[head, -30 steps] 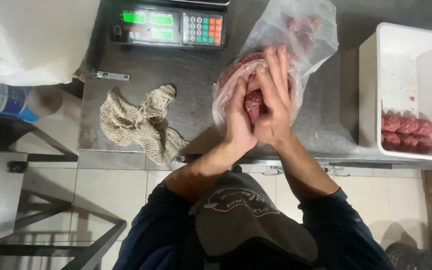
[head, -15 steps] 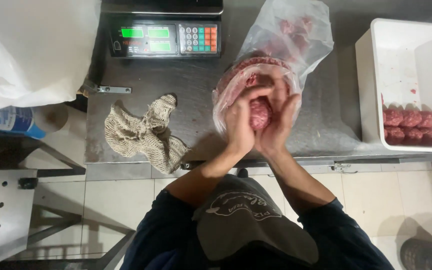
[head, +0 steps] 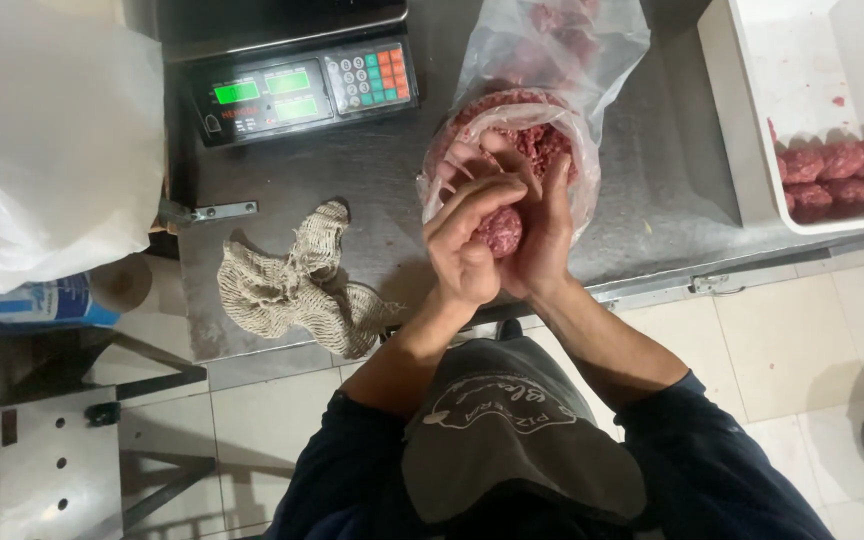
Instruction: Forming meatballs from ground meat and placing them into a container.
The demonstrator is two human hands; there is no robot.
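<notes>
Both hands are cupped together around a ball of ground meat (head: 501,230) just above the steel counter (head: 352,190). My left hand (head: 464,245) curls over it from the left, and my right hand (head: 542,235) presses against it from the right. Directly behind the hands lies a clear plastic bag (head: 552,60) holding a heap of ground meat (head: 542,140), its mouth rolled open.
A digital scale (head: 297,80) with green displays stands at the back left. A crumpled mesh cloth (head: 292,285) lies on the counter's left part. A white tray (head: 802,60) at the right holds several meat balls (head: 837,175). A white plastic bag (head: 47,140) hangs far left.
My hands have slid down from over the bag's mouth towards the counter's front edge, and the meat ball between them now shows more rounded. The camera view shifted slightly.
</notes>
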